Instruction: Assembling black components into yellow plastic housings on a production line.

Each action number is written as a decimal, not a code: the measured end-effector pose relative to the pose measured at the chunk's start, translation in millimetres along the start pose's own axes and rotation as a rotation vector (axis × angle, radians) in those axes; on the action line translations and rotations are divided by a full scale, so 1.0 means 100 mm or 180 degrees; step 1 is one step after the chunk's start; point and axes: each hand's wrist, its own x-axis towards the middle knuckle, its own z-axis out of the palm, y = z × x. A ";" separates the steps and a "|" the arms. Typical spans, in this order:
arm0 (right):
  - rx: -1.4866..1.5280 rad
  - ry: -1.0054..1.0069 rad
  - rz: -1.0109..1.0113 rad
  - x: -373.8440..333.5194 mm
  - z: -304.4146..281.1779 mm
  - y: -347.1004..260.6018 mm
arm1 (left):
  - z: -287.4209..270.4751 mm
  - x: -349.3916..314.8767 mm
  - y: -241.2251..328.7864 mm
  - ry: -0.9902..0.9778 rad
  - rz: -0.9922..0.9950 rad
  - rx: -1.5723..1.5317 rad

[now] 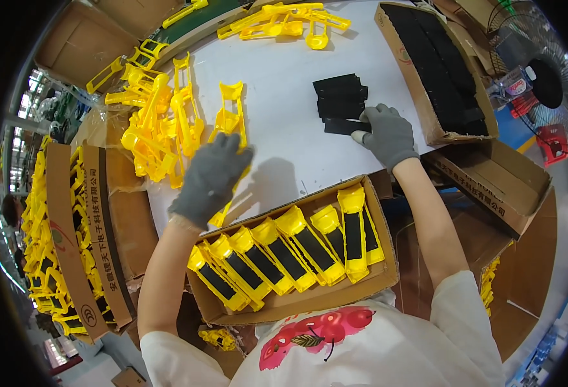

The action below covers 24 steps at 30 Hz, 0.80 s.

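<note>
My left hand (213, 177), in a grey glove, is closed on a long yellow plastic frame (230, 119). The frame's far end shows beyond the fingers, and the palm hides its middle. Across the white table, my gloved right hand (387, 133) pinches the right end of a flat black rectangular strip (341, 126). That strip lies at the near side of a loose stack of black strips (341, 93). Close to my body, an open cardboard box (290, 306) holds several yellow frames with black strips set in them (290, 258).
Loose yellow frames are heaped at the table's left (158, 129), with more along the far edge (284, 22). A carton of black strips (439, 71) stands at the right, near a fan (545, 84). Cartons of yellow frames (68, 238) are at the far left.
</note>
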 end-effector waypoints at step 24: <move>0.2751 -0.0474 -0.0278 -1.46 -0.80 -0.75 | -0.02 -0.82 1.37 0.0682 -0.2957 -0.6627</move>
